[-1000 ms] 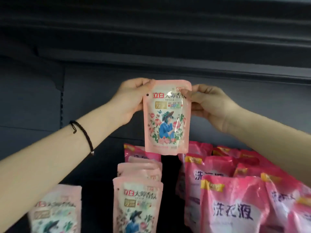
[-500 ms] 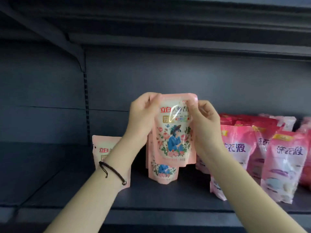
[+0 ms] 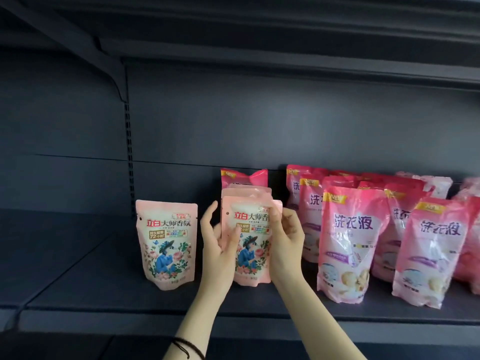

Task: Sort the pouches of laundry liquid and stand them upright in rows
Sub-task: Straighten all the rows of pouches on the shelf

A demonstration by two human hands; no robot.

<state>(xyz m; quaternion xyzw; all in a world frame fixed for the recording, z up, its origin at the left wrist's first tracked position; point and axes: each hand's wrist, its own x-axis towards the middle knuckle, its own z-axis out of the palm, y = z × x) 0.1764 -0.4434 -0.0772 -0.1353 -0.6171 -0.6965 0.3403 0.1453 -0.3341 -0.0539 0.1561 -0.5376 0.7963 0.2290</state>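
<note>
While pale floral pouch (image 3: pixel 250 255) sits upright on shelf (image 3: pixel 104 294), left hand (image 3: pixel 217 250) and right hand (image 3: pixel 287 240) grasp its sides.

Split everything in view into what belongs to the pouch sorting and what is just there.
Job:
held floral pouch, in the grip of left hand and right hand
standing floral pouch
bright pink pouches

Just there:
dark shelf
shelf bracket
black wrist band
</note>
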